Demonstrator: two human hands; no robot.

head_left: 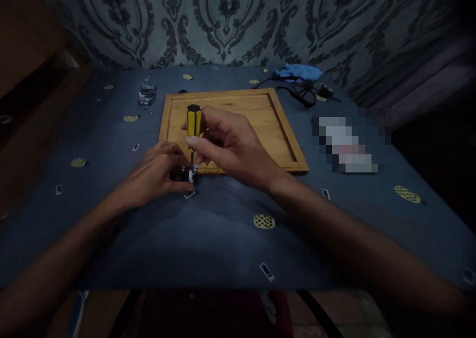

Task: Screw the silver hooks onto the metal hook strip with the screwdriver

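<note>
My right hand point(234, 144) grips a yellow and black screwdriver point(194, 122) upright, its shaft pointing down. The tip meets a small metal hinge point(191, 174) at the front left edge of a wooden framed panel point(230, 125). With thumb and fingers, my left hand point(159, 172) holds the hinge from the left side. The panel lies flat on the blue patterned cloth. Where the tip meets the metal is too small to make out.
Several metal pieces point(147, 95) lie behind the panel's left side. At the back right are a blue cloth point(299, 72) and a black cable point(303, 95). A blurred-out object point(347, 144) lies right of the panel. The patterned wall point(223, 21) rises behind the table.
</note>
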